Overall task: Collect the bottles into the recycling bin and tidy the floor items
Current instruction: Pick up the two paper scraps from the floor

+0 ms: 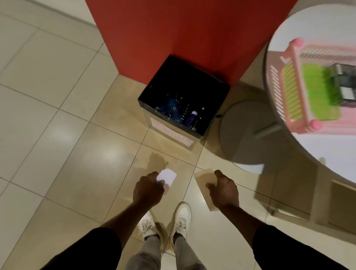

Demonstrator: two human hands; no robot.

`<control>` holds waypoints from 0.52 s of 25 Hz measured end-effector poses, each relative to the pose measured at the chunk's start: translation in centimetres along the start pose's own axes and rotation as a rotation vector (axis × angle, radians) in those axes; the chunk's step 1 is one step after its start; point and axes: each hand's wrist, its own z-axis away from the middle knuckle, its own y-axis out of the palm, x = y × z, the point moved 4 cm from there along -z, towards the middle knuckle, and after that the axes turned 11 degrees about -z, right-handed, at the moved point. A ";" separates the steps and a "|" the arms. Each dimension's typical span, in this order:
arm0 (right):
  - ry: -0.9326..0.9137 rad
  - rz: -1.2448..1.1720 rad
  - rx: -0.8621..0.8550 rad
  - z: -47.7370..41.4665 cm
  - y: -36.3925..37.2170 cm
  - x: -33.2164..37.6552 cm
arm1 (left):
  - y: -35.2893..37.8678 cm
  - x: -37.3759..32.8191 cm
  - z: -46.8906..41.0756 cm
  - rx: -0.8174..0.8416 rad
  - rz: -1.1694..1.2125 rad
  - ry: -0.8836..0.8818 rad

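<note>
So the person is standing on the tiled floor (pixel 36 113) and looking straight down, both arms in dark sleeves reaching forward; the left hand (pixel 147 189) is curling its fingers round a small white paper (pixel 167 176), gripping it by the near edge; the right hand (pixel 224 191) is holding a tan sheet (pixel 203 178), thumb and fingers closing on it, and most of the sheet is sticking out to the left of the knuckles; honestly can't tell whether either piece is touching the floor or hanging just above it.

The recycling bin (pixel 169 131) is sitting just ahead of the hands, backing up against a red pillar (pixel 181 28); it's wearing a black liner and showing a pale label on its front wall; the bottles (pixel 171 107) are lying down inside it, mostly bluish clear ones, with a purple-capped bottle (pixel 193 115) lying beside them near the front right corner.

Off to the right a round white table (pixel 320 150) is blurring a bit; a pink basket (pixel 297 76) is sitting on it, holding something bright green and a dark box; the table's round base (pixel 243 131) is resting on the floor right beside the bin.

A pair of white sneakers (pixel 180 219) is showing below, between the two arms.
</note>
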 end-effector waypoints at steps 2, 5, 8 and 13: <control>-0.007 -0.024 -0.025 1.3 -1.7 0.6 | -1.4 -1.5 1.7 -0.020 0.059 -0.007; 0.056 -0.093 -0.094 3.7 -5.2 0.4 | -3.4 -4.4 4.5 -0.048 0.093 0.013; 0.127 -0.188 -0.172 6.6 -7.9 -0.5 | -4.5 -7.2 7.2 -0.037 0.045 0.063; 0.209 -0.328 -0.324 9.6 -11.3 -1.8 | -5.5 -10.9 8.5 0.037 -0.032 0.167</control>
